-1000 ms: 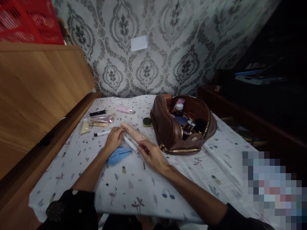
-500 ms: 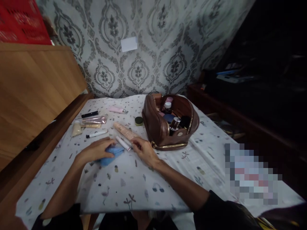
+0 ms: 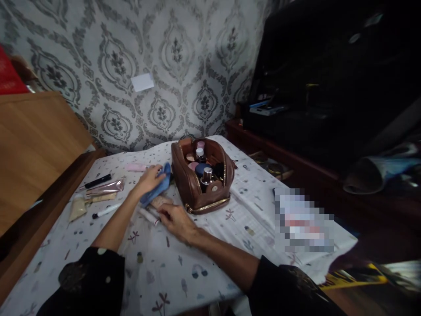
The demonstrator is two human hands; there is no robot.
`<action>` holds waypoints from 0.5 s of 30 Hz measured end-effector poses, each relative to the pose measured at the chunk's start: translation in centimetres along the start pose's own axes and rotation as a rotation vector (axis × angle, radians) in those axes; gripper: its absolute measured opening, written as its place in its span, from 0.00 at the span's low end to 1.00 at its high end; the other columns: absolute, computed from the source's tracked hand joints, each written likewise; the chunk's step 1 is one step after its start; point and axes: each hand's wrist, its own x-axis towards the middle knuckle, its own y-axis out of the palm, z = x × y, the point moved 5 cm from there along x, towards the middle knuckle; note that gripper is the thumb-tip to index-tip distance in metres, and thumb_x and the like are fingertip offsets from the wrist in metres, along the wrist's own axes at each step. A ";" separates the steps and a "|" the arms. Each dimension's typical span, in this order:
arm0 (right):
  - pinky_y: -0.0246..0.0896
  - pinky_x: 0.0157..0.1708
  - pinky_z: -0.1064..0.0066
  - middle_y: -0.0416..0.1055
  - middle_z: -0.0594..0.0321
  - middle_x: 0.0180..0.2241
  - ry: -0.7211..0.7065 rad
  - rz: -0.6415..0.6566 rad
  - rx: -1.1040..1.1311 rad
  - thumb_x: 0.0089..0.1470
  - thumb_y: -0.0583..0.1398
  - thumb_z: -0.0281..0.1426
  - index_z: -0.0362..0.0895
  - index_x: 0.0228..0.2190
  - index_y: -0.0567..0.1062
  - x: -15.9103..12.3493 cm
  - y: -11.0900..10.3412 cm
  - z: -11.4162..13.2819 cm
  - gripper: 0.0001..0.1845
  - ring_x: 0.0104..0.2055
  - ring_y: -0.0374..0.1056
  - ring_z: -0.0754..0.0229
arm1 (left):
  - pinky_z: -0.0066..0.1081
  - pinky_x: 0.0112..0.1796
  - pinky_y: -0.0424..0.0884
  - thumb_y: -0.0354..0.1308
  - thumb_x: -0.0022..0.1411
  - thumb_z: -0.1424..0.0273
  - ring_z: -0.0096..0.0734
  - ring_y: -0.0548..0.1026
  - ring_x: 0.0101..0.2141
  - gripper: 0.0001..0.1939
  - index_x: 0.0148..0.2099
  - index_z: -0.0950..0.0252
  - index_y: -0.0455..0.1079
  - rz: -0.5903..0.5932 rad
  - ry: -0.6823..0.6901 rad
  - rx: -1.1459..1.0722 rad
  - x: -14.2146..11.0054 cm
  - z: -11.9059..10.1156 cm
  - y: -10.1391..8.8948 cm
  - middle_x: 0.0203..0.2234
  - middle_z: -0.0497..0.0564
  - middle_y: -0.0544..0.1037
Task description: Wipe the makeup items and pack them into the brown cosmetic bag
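Note:
My left hand (image 3: 150, 180) has its fingers wrapped around a folded blue cloth (image 3: 157, 189), left of a brown cosmetic bag (image 3: 184, 184). The cloth overlaps part of a beige tube (image 3: 161, 202). My right hand (image 3: 177, 223) is low, fingers bent together at the tube's near side; what they grip, if anything, is hidden. Beside its fingertips lies a slim white tube (image 3: 148, 216) with a red band. The bag stands unzipped, holding a silver-capped bottle (image 3: 207, 175), a white-capped bottle (image 3: 200, 153) and other cosmetics. A small dark-lidded jar is mostly hidden behind the cloth.
At the left lie a black tube (image 3: 98, 181), a shiny pink tube (image 3: 107, 187), a beige pouch-like item (image 3: 78, 208) and a white pen-like stick (image 3: 105, 211). A pale pink tube (image 3: 137, 167) lies farther back. A wooden cabinet (image 3: 39, 131) borders the left side.
My left hand has carried the blue cloth away from me and toward the bag, over the beige tube and jar. My right hand stays by the tubes. The camera view has turned right.

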 end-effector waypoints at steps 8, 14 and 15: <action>0.63 0.37 0.71 0.71 0.63 0.30 -0.004 -0.004 0.040 0.54 0.58 0.23 0.44 0.36 0.77 0.2 -0.2 0.2 0.09 0.31 0.67 0.61 | 0.39 0.40 0.71 0.55 0.60 0.70 0.47 0.77 0.40 0.16 0.51 0.64 0.65 0.072 -0.032 0.085 0.7 -0.9 5.2 0.40 0.60 0.77; 0.65 0.38 0.70 0.74 0.63 0.31 0.073 -0.023 0.115 0.55 0.57 0.23 0.44 0.41 0.77 0.1 -0.6 0.0 0.14 0.31 0.68 0.61 | 0.42 0.45 0.70 0.51 0.65 0.64 0.48 0.75 0.46 0.21 0.58 0.64 0.60 -0.102 -0.033 0.025 -1.0 -0.2 0.3 0.46 0.61 0.75; 0.66 0.38 0.70 0.74 0.63 0.32 0.099 -0.032 0.132 0.55 0.57 0.23 0.44 0.46 0.76 0.2 -0.6 -0.2 0.17 0.32 0.69 0.61 | 0.42 0.45 0.70 0.52 0.65 0.63 0.47 0.75 0.46 0.21 0.58 0.63 0.60 -0.156 -0.009 -0.009 -2.1 -0.3 -0.9 0.45 0.59 0.76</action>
